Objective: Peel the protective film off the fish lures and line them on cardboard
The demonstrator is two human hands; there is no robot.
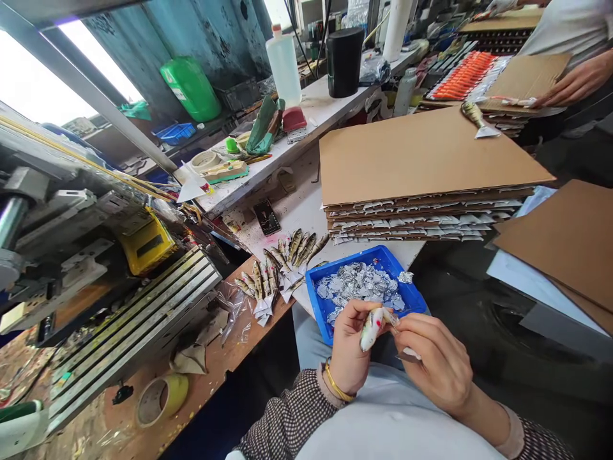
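My left hand (352, 348) is closed around a small fish-shaped lure (370, 330), pale-bellied with a red spot. The fingers of my right hand (433, 358) pinch at the lure's far end; a small pale piece shows below them, too unclear to name. Just beyond both hands, a blue tray (313, 297) holds many small silvery pieces (359, 281). Left of the tray, several more fish lures (297, 248) with white paper at their tails lie in fanned bunches on the table.
Flat cardboard sheets with white-wrapped layers form a stack (421, 160), with one lure (474, 118) on top. A machine with a slatted bed (134, 326) stands left, near a tape roll (163, 399). At the upper right, another person's hand (577, 80) touches cardboard beside orange lures (464, 73).
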